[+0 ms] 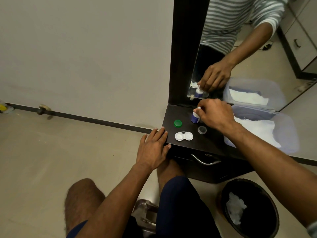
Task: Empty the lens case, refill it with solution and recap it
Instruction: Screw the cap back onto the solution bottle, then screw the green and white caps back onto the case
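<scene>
A white two-well lens case (183, 136) lies open, without caps, near the front edge of a dark dresser top (173, 110). A green cap (177, 123) rests behind it to the left, and a clear grey cap (202, 130) to its right. Behind them stands a small blue-and-white solution bottle (194, 117), upright on the top. My right hand (217, 115) grips this bottle, fingertips pinching its white tip. My left hand (154, 148) rests flat on the dresser's front left corner, fingers spread, holding nothing.
A translucent plastic box (289, 134) holding white tissue sits on the right of the dresser. A mirror (240, 48) rises behind. A drawer handle (204, 161) is below the top. A black bin (248, 208) with crumpled tissue stands on the floor at right.
</scene>
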